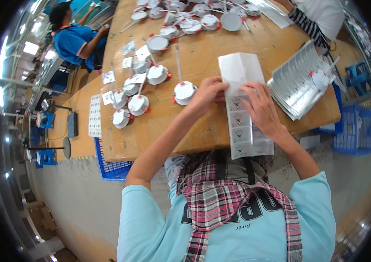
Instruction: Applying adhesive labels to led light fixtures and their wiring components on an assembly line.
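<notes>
A long white label sheet [238,120], with printed pictures down its lower part and a blank upper part, stretches over the table's front edge. My left hand [211,94] is closed on its left edge, thumb and fingers pinching. With bent fingers, my right hand [262,107] grips the sheet near the middle, thumb against it. Just left of my left hand stands a round white lamp fitting [184,92] with a pale lead pointing away from me. Farther left, several similar fittings [138,104] are grouped, small white labels on their leads.
More lamp fittings [191,26] crowd the far side of the wooden table [194,133]. At right lies a stack of silvery label sheets [297,83], a fitting [321,79] on top. Blue crates [353,131] stand on the floor. One person [74,41] works far left; another's striped sleeve [310,26] reaches in far right.
</notes>
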`<state>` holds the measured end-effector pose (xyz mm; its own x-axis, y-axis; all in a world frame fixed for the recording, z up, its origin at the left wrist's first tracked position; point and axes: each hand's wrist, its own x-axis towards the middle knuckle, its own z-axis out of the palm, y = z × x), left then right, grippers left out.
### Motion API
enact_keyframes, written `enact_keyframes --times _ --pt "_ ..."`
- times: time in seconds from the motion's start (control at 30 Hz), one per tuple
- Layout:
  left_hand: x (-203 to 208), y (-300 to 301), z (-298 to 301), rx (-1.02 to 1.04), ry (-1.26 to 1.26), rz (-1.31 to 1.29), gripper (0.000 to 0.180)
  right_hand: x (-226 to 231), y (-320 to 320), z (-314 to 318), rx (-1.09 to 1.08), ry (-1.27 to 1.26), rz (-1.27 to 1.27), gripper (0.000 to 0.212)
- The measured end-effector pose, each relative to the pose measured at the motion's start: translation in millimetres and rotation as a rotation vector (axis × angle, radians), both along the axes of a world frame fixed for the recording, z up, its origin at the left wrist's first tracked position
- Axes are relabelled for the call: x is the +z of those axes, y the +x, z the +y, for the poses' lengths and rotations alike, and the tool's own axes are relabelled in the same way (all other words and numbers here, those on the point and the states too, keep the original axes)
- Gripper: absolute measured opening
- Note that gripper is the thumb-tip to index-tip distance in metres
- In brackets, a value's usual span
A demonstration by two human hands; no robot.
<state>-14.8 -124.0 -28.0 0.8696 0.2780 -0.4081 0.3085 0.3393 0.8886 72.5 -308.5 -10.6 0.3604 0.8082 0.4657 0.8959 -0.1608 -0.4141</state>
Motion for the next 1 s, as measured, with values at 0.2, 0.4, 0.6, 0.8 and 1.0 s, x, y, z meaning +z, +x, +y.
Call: enact_keyframes --times 0.2,0.4,0.6,0.8,1.0 --pt "5.5 0.9 6.4 0.001 -0.088 -0.002 0.018 -0.3 13.3 12.4 0.035 0.042 -0.035 0.029" --pt "5.7 -8.0 8.2 0.064 0.064 0.035 0.018 -4.6 8.6 18.0 0.083 0.050 -0.053 0.028" --pt "-5.6 -5.0 3.9 -0.028 0.195 0.032 0.033 -13.3 -3.5 10.0 0.011 -0.051 -0.034 0.034" --pt "4.6 -12.6 2.9 -0.056 0.060 0.008 0.029 -10.0 -6.9 6.7 0.034 -0.011 -0.034 0.032" --pt "-2.3 -4.5 2.0 -0.042 0.059 0.017 0.026 -3.6 0.4 4.5 0.077 0.036 -0.086 0.030"
